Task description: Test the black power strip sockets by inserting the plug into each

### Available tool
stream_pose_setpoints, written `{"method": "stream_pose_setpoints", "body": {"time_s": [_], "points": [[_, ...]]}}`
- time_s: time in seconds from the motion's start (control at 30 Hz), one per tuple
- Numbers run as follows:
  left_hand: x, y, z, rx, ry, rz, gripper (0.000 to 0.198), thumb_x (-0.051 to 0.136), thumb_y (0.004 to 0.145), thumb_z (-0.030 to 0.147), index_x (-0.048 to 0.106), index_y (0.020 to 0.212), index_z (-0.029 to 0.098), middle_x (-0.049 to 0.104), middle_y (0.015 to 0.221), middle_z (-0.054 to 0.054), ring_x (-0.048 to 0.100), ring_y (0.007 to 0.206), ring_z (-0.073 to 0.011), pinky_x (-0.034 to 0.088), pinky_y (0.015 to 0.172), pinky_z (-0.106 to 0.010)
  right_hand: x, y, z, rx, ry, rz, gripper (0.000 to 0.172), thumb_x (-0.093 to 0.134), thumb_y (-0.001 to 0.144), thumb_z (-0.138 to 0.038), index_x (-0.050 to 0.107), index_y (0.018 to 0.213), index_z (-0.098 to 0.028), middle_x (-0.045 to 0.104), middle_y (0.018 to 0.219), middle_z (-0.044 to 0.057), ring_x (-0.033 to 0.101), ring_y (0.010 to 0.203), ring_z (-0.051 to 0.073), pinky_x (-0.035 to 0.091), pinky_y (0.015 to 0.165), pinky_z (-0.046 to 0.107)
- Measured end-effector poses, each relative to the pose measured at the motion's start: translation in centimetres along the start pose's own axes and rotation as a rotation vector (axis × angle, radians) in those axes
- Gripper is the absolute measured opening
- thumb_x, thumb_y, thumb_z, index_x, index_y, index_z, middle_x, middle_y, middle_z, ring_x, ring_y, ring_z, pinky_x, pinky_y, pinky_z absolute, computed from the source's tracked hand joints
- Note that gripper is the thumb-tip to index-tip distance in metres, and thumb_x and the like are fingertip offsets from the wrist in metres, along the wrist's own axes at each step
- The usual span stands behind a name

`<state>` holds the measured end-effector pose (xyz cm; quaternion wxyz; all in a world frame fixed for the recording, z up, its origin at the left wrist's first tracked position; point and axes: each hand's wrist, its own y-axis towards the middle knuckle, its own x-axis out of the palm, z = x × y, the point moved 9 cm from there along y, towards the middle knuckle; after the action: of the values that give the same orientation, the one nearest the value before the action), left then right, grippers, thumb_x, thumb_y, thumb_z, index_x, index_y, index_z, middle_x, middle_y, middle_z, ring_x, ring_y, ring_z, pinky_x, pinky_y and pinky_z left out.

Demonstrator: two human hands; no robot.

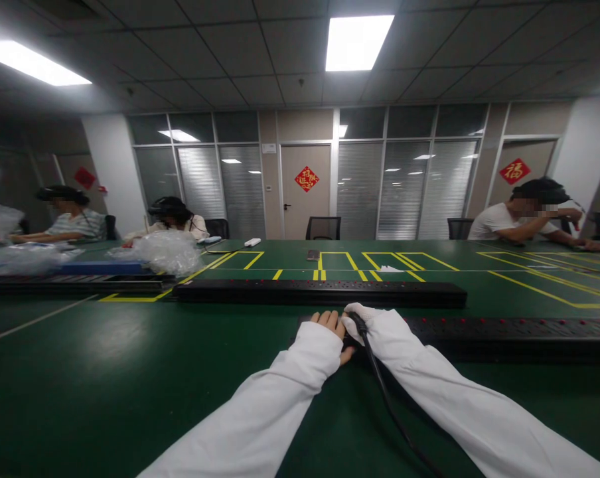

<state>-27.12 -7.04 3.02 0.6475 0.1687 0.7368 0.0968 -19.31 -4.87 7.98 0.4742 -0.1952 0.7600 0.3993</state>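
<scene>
A long black power strip [519, 332] with a row of red dots lies on the green table, running off to the right. My bare left hand [331, 325] is over its left end, fingers across the top and thumb on the near side, gripping it. Beside it, my white-gloved right hand [367, 317] is closed around the cord end of a black corded tool [358, 324]. The tool's tip is hidden by my hands, so its kind does not show. Its black cable [387, 398] hangs down between my forearms toward the lower edge.
A second black power strip [320, 292] lies just beyond my hands. Clear plastic bags [168, 251] and more dark strips [81, 284] are at the left. Yellow tape marks [337, 253] cross the table [105, 378]. Several people sit across it; a phone-like dark object [312, 255] lies there.
</scene>
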Motion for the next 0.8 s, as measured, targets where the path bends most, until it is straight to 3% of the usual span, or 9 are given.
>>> {"method": "stream_pose_setpoints", "body": {"time_s": [0.13,0.37,0.8], "points": [[0.28,0.09,0.05,0.012,0.002,0.003,0.066,0.045,0.079,0.046,0.037,0.132,0.007,0.048,0.127,-0.019,0.045,0.112,-0.0324,0.035,0.093,-0.046,-0.05,0.13,0.01,-0.004,-0.018,0.017,0.029,0.048,0.089,-0.035,0.054,0.111,-0.018,0.055,0.113,0.007,0.056,0.094,0.017,0.048,0.081,0.037],[0.63,0.25,-0.11,-0.025,0.009,-0.017,0.067,0.048,0.078,0.047,0.039,0.130,0.006,0.049,0.125,-0.019,0.045,0.111,-0.0326,0.035,0.093,-0.046,-0.25,0.82,0.05,-0.031,-0.046,0.057,0.027,0.047,0.085,-0.041,0.060,0.102,-0.025,0.068,0.082,0.002,0.060,0.072,0.014,0.043,0.064,0.023],[0.56,0.26,-0.07,-0.047,0.016,-0.064,0.070,0.048,0.078,0.048,0.035,0.133,0.006,0.047,0.128,-0.019,0.043,0.115,-0.0318,0.034,0.095,-0.045,0.57,0.89,0.40,-0.110,-0.131,0.102,0.033,0.040,0.085,-0.046,0.056,0.106,-0.026,0.069,0.085,-0.001,0.062,0.070,0.014,0.041,0.060,0.023]]}}
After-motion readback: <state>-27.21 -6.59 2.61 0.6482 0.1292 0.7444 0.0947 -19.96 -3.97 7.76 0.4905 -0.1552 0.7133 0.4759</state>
